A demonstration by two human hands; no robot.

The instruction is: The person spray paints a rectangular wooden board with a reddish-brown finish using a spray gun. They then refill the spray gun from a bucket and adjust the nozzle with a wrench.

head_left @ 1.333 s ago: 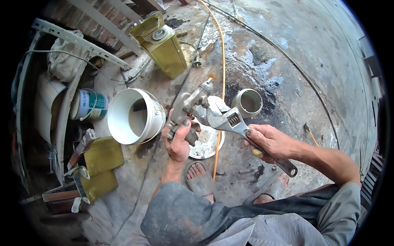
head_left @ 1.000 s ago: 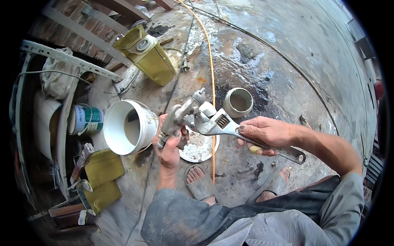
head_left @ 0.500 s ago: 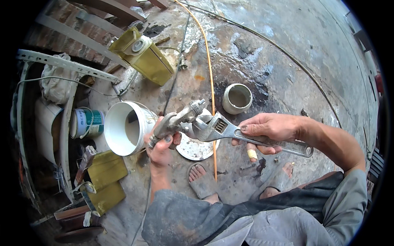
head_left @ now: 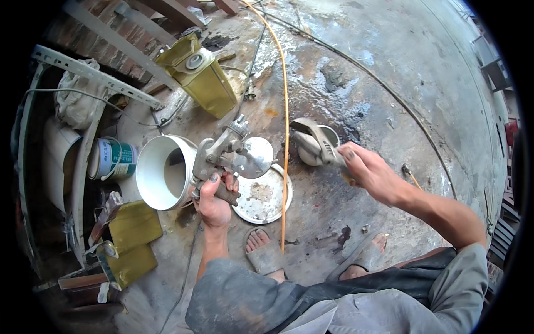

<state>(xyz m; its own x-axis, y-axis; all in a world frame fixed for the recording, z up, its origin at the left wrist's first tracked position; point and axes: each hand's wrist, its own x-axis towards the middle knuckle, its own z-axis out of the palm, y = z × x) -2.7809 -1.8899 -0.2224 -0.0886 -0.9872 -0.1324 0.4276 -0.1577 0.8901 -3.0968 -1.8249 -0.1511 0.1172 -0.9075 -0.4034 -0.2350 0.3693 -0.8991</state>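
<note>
While the left hand [head_left: 214,203] clenches a spray gun [head_left: 225,158], the right hand [head_left: 370,172] grips a wrench [head_left: 314,142] over bare floor [head_left: 389,94].

A dull silver-grey spray gun [head_left: 225,158] with a dark brown grip sits above a grey round lid [head_left: 262,195] blotched with pale residue, on stained grey concrete floor [head_left: 389,72]. Beside them are a white bucket [head_left: 161,172], an olive-yellow metal can [head_left: 200,75] and a teal-and-white paint tin [head_left: 114,158]. A thin orange hose [head_left: 285,128] crosses the floor near a silver wrench [head_left: 317,142].
</note>
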